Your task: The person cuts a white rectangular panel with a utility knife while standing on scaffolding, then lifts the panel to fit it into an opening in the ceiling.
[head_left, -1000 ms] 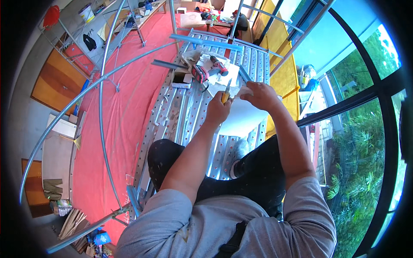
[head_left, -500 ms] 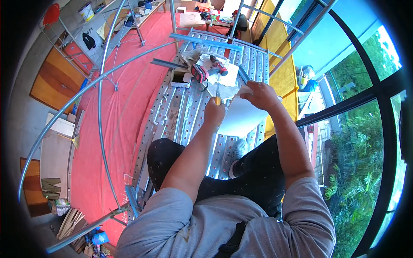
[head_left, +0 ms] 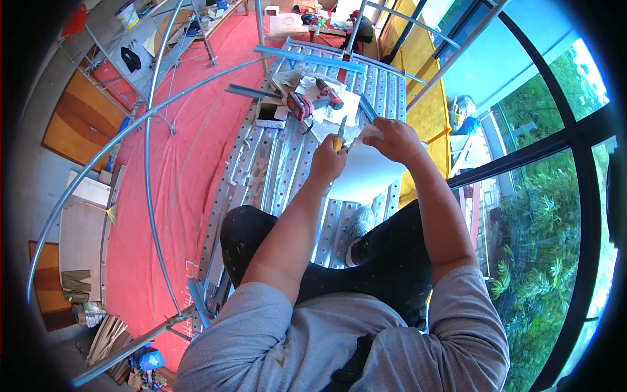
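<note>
My left hand (head_left: 328,162) is closed around the yellow handle of a utility knife (head_left: 339,141), its narrow blade pointing up and away from me. Fingers of my right hand (head_left: 397,138) pinch a whitish, torn-looking flap at the far edge of a white board (head_left: 367,175), which looks like plasterboard. The board leans between my hands and my knees, over the perforated metal platform (head_left: 277,176). The knife is just left of the board's upper corner; whether it touches the board I cannot tell.
Beyond my hands lie a red-and-black cordless drill (head_left: 329,95), another red-and-black tool (head_left: 300,105) and a small open box (head_left: 271,116). Metal profiles (head_left: 310,59) cross the platform. Curved scaffold tubes (head_left: 151,130) stand left, above red floor sheeting (head_left: 176,170). Black-framed windows (head_left: 575,140) are on the right.
My left hand has lifted and turned slightly, so the knife now tilts and shows its blade beside the board's corner. My right hand keeps its pinch, shifted a little.
</note>
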